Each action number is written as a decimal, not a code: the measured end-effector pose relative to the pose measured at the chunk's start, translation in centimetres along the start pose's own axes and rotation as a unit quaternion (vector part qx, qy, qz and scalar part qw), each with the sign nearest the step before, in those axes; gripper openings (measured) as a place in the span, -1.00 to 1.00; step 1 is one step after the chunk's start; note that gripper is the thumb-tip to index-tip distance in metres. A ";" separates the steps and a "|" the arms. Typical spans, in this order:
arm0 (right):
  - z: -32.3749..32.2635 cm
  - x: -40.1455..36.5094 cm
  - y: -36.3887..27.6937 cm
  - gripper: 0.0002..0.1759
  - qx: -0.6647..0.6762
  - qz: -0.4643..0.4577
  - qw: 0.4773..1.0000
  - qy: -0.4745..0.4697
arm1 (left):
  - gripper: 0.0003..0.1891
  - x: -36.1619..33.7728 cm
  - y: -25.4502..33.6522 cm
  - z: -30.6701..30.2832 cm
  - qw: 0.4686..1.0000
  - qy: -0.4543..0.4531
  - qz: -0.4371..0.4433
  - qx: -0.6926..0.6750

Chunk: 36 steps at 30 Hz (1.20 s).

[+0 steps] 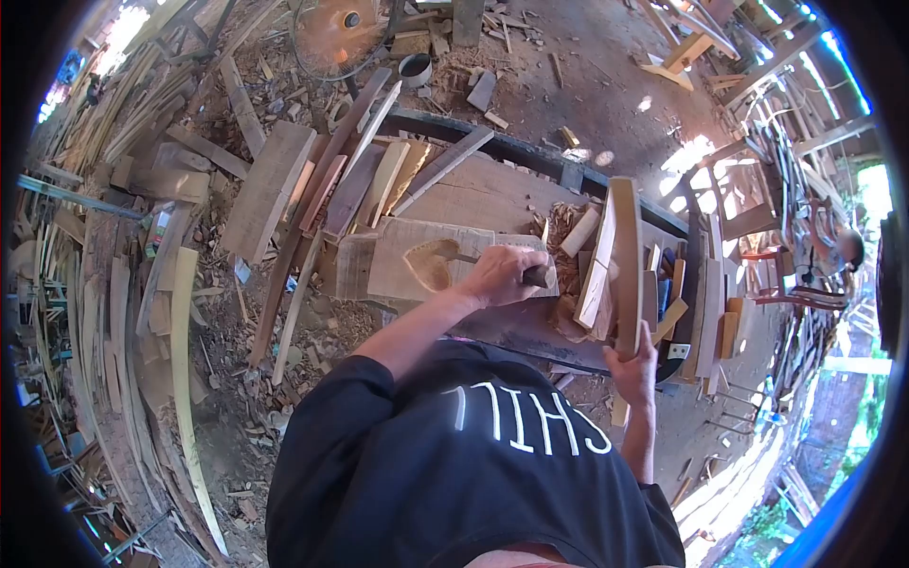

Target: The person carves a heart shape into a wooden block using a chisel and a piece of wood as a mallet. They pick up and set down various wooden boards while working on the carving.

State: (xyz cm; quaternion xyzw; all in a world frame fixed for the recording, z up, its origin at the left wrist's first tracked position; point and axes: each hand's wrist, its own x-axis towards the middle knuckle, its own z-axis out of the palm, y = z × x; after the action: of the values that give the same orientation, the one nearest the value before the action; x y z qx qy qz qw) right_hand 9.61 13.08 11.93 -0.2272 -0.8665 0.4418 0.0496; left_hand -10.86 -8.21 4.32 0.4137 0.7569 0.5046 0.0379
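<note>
My left hand (511, 273) is closed around a chisel (538, 276); its wooden handle end sticks out on the right, and most of it is hidden by my fingers. A thin dark blade reaches left toward a heart-shaped hollow (428, 265) in a flat pale board (388, 248). At the right, the fingers of my right hand (632, 364) grip the near end of a long wooden plank (625, 256). That plank stands slanted beside a shorter light wood piece (597, 275) and a heap of shavings (566, 248).
A dark-edged workbench (511, 194) carries the board. Several wood offcuts (383, 180) lie at its left end. Beyond it are a fan (341, 33), a round can (415, 68) and scraps on the floor. Long timber strips (185, 379) lie at the left; stacked wooden frames (786, 227) stand at the right.
</note>
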 end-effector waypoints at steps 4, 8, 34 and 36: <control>-2.7 0.0 -2.2 -0.61 0.036 -0.026 0.996 0.082 | -0.76 0.2 0.3 0.2 0.999 -0.012 0.019 0.023; -3.6 0.3 -2.4 -0.60 0.026 -0.119 0.981 0.148 | -0.77 0.8 0.3 0.4 1.000 -0.016 0.007 0.027; 3.8 0.6 1.6 -0.40 -0.051 -0.068 0.991 -0.108 | -0.83 0.3 -1.0 2.0 0.998 -0.002 -0.027 0.065; 3.2 0.5 1.5 -0.42 -0.078 0.069 0.980 -0.172 | -0.83 -0.2 -2.0 2.5 0.997 -0.003 -0.025 0.074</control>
State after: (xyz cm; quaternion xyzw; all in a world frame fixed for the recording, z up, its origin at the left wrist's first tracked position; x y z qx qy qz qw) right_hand 8.76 11.66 8.78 -0.2101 -0.8759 0.4081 -0.1486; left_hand -10.73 -6.80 1.43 0.3983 0.8019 0.4449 0.0223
